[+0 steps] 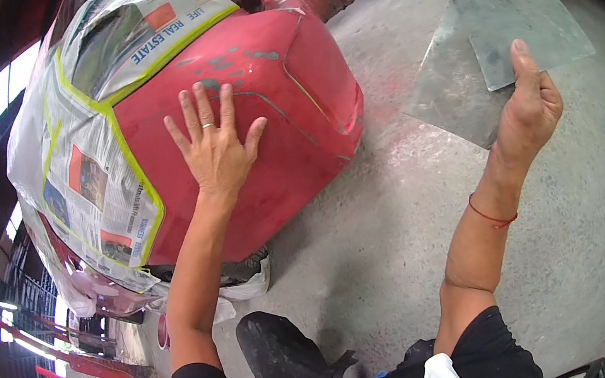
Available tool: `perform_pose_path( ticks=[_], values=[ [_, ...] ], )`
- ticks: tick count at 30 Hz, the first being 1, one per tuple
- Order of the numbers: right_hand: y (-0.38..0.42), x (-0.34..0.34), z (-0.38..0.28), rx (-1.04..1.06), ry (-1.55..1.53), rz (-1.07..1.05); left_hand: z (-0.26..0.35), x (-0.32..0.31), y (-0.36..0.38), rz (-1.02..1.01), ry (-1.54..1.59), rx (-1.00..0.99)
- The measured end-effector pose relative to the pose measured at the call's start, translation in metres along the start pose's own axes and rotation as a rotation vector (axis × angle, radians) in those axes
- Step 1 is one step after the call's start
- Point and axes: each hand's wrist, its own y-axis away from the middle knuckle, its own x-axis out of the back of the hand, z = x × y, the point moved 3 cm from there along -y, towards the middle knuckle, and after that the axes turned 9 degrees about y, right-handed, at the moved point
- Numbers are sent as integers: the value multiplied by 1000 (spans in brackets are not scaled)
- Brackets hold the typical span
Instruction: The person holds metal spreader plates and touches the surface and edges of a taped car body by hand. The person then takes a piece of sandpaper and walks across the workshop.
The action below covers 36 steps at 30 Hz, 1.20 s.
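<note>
Above the concrete floor point(399, 206), the left hand point(217, 148) lies flat, fingers spread wide, on the red car panel point(260, 117) beside its newspaper masking point(94, 181), apparently feeling the sanded filler patches, while the right hand point(530, 112) pinches two metal spreader plates point(498, 34), so smoothing likely needs a steady, flat stroke.

We see a red car panel point(260, 117), sanded in grey patches, its upper edge masked with newspaper point(77, 144) and yellow tape. 2 flat grey metal sheets point(498, 34), overlapped, tilt above the concrete.
</note>
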Motion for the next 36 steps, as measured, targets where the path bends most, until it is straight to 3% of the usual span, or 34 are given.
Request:
perform_pose_path(
  ticks=[3, 9, 12, 15, 17, 19, 23, 31, 36],
  values=[
    [-2, 2, 4, 8, -9, 7, -2, -5, -1, -14, -17, 48],
    [-2, 4, 7, 18, 8, -11, 40, -24, -8, -103, 124, -216],
    [-2, 5, 3, 8, -14, -25, 58, -33, -3, -270, 155, -500],
    [-5, 7, 5, -13, 8, -17, 49, -27, -27, -344, 197, -556],
    [-7, 8, 10, -12, -4, -3, 35, -17, -55, -279, 158, -524],
    [-7, 9, 12, -15, -11, 12, 19, -17, -80, -220, 112, -363],
    [-5, 5, 10, -12, -8, 12, 32, -30, -102, -304, 32, -265],
    [-9, 12, 6, 50, 73, 17, 36, -16, -47, -243, 59, -365],
    [-14, 17, 12, -29, 5, 47, 36, 2, -14, -361, 81, -397]
  ],
)
